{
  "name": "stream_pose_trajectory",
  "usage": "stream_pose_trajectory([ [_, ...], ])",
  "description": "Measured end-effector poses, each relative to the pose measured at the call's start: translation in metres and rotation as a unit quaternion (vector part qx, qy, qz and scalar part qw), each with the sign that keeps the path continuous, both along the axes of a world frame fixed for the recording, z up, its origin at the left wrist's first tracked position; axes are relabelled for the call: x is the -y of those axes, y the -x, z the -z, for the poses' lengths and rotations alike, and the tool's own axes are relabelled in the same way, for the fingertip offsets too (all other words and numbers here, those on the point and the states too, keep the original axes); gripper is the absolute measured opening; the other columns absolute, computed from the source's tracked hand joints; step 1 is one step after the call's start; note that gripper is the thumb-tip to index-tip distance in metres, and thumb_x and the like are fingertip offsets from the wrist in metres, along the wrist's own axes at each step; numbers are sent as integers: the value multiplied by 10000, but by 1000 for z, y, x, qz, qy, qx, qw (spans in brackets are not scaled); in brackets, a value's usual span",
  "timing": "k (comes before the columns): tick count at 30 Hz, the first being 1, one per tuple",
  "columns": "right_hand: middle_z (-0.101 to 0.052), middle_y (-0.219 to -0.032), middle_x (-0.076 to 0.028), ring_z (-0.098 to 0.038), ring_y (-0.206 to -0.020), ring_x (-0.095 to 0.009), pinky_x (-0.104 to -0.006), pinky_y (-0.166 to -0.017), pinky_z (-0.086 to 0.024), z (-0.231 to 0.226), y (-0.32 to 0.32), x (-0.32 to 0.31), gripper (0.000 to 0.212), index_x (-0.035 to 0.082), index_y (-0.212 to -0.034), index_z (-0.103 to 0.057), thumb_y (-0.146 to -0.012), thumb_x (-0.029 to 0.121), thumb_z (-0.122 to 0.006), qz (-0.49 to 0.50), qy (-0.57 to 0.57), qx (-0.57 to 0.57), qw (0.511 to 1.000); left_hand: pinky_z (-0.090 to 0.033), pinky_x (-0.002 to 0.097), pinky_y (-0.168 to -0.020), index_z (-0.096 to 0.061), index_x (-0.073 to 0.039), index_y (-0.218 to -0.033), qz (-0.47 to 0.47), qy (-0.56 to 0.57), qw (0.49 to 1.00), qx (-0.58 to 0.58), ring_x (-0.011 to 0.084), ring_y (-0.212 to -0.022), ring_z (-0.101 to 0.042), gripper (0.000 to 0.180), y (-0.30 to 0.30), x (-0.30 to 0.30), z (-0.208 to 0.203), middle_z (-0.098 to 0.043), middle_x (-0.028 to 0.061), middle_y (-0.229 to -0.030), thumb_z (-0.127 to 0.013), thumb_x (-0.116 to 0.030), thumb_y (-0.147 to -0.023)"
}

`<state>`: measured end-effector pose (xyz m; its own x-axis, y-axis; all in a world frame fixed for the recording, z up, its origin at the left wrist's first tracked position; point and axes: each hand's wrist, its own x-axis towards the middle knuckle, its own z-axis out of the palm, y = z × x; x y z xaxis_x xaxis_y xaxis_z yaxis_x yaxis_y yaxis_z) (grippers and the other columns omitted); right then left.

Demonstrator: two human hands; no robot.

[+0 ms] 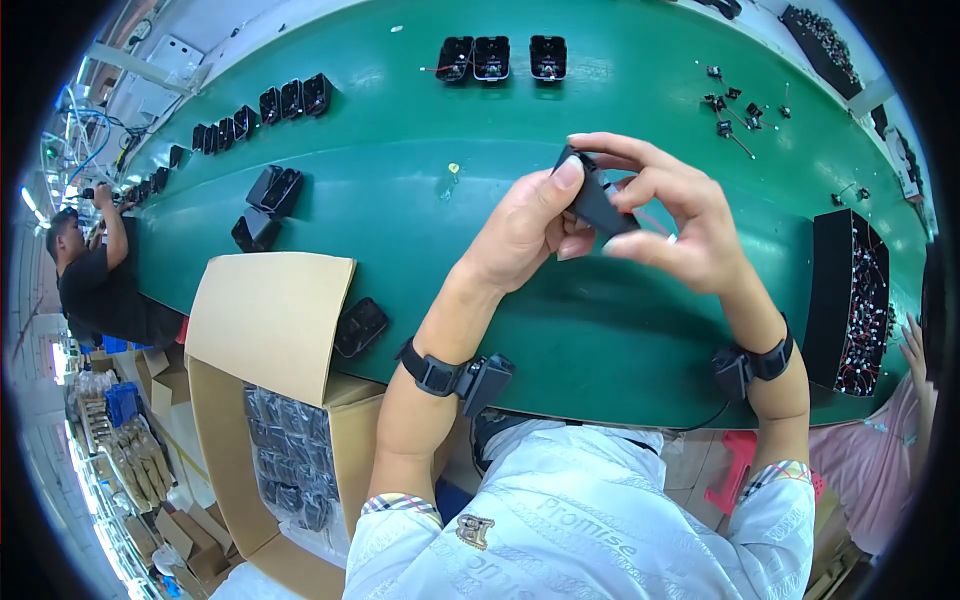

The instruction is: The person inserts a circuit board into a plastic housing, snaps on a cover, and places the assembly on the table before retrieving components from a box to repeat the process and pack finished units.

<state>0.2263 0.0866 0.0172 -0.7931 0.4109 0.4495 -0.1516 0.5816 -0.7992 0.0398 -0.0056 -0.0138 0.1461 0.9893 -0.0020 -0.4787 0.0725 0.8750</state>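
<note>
- Left hand (pixel 520 230), at centre, pinches a black casing (pixel 602 208).
- Right hand (pixel 697 225) curls beside it; its grip I cannot tell.
- Open carton (pixel 268 312) stands lower left.

A glossy green table (pixel 420 225) stretched across the frame. At top centre stood three open black housings (pixel 491 60), two side by side and one slightly apart. A row of black cases (pixel 291 98) ran along the upper left; more dark cases (pixel 275 190) sat clustered left of centre, with a single black case (pixel 361 327) below them. Small wired parts (pixel 724 128) lay scattered upper right, and a black tray (pixel 832 300) stood at right.
</note>
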Motion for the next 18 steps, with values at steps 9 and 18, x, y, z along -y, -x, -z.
stream_pose_trajectory([
  [9, -480, -1479, -234, -482, -1356, -324, -462, -1119, -383, 11, 5, -11, 207, 29, -820, -647, -859, 189, -773, -82, 253, -27, 964, -374, 233, -498, -640, -40, -953, 37, 58, 998, -14, 89, -540, -480, 658, -1, 1, 1, -549, 22, -669, -392, -646, -1015],
  [18, -433, -1477, -331, -487, -1337, -395, -497, -1137, -332, 18, 10, -6, 400, 72, -771, -572, -830, 424, -753, -109, 332, -13, 937, -362, 234, -493, -608, -67, -878, 69, 62, 995, -33, 81, -513, -449, 675, 4, 0, -2, -482, 8, -604, -375, -688, -999],
])
